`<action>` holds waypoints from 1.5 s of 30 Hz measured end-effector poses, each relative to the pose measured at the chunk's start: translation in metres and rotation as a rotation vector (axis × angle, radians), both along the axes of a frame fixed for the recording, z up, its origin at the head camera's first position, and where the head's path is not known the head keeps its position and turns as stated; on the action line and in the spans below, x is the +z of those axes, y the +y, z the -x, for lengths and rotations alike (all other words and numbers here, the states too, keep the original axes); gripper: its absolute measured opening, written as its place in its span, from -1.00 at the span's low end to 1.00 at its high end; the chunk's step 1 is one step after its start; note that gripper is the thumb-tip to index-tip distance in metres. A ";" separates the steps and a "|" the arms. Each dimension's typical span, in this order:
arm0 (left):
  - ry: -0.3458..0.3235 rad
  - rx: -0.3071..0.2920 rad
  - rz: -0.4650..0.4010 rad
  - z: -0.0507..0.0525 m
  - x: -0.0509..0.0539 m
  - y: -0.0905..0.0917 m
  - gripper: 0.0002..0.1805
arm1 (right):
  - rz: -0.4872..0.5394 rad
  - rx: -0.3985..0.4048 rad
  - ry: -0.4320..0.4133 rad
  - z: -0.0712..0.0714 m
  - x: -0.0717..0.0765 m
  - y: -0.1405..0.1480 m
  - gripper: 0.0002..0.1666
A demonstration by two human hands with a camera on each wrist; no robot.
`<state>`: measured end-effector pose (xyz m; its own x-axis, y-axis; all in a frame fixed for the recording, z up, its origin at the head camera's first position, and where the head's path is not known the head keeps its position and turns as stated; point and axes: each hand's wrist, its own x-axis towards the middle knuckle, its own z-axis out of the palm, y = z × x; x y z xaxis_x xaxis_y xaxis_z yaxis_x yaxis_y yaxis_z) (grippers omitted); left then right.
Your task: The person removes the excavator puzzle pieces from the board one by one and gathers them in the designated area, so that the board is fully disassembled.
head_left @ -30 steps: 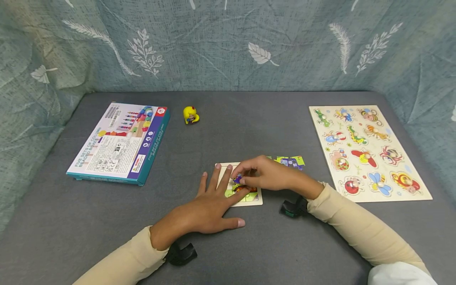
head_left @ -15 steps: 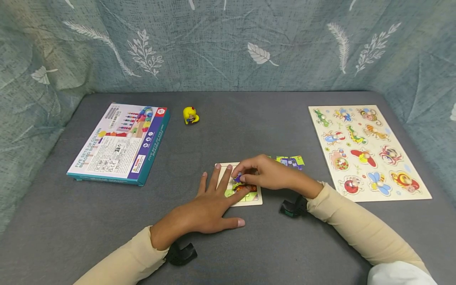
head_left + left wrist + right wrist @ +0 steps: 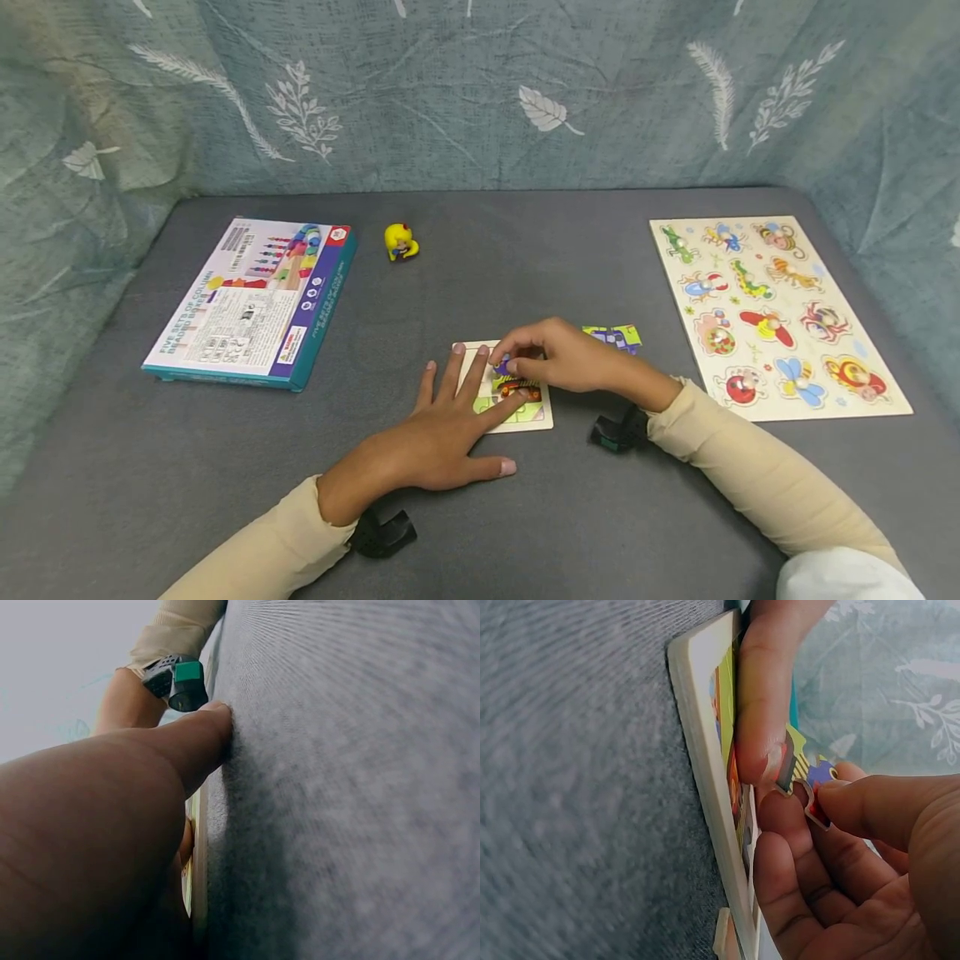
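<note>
A small wooden puzzle board (image 3: pixel 537 423) lies on the grey table. Spread flat across its left part is my left hand (image 3: pixel 442 442), fingers straight; its thumb (image 3: pixel 202 742) rests on the cloth in the left wrist view. My right hand (image 3: pixel 573 360) pinches a purple, yellow and red puzzle piece (image 3: pixel 823 774) between thumb and fingers over the board. In the right wrist view the piece is tilted up off the board, close to a left fingertip. Behind the right hand lie purple and green puzzle pieces (image 3: pixel 613 336), partly covered.
A boxed toy set (image 3: pixel 240 308) lies at the left, with a small yellow-haired figure (image 3: pixel 401 242) to its right, farther back. A large insect peg board (image 3: pixel 776 321) lies at the right. A patterned curtain (image 3: pixel 465 100) hangs behind the table.
My right hand has shifted slightly back and to the right with the pinched piece, showing more of the board's picture. My left hand has stayed in place.
</note>
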<state>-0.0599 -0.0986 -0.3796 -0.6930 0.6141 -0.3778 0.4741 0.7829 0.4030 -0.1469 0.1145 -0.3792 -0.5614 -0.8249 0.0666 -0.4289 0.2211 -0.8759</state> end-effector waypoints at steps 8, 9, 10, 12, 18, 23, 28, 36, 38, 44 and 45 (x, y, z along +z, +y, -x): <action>0.002 0.004 -0.004 -0.001 0.000 0.001 -0.15 | -0.022 -0.016 -0.012 0.001 0.004 0.002 -0.76; 0.001 0.008 -0.005 -0.001 0.000 0.001 -0.15 | -0.031 -0.024 -0.015 0.001 0.005 0.003 -0.76; 0.002 0.013 -0.003 -0.001 0.000 0.001 -0.15 | -0.037 -0.028 -0.019 0.002 0.006 0.004 -0.76; 0.002 0.019 0.006 -0.001 0.001 0.001 -0.15 | -0.045 -0.034 -0.032 0.003 0.007 0.008 -0.77; 0.003 0.026 0.017 -0.001 0.001 0.002 -0.14 | -0.043 -0.048 -0.005 0.007 0.011 0.019 -0.78; -0.004 0.035 0.017 -0.001 0.002 0.003 -0.14 | -0.066 -0.041 -0.003 0.009 0.017 0.026 -0.77; -0.016 0.033 0.026 0.000 0.002 0.003 -0.14 | -0.085 -0.041 -0.027 0.009 0.018 0.032 -0.76; -0.018 0.031 0.027 0.001 0.002 0.005 -0.15 | -0.071 -0.072 -0.012 0.007 0.014 0.046 -0.77; -0.021 0.033 0.033 0.001 0.001 0.005 -0.15 | -0.075 -0.089 -0.011 0.006 0.015 0.049 -0.76; -0.030 0.042 0.045 0.001 0.001 0.005 -0.14 | -0.084 -0.115 -0.004 0.007 0.013 0.057 -0.75; -0.029 0.044 0.043 0.000 0.001 0.005 -0.14 | -0.085 -0.116 -0.002 0.006 0.013 0.059 -0.75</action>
<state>-0.0604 -0.0937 -0.3784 -0.7075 0.5659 -0.4233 0.4276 0.8197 0.3812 -0.1533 0.1733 -0.3664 -0.6537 -0.7567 -0.0015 -0.3947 0.3427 -0.8525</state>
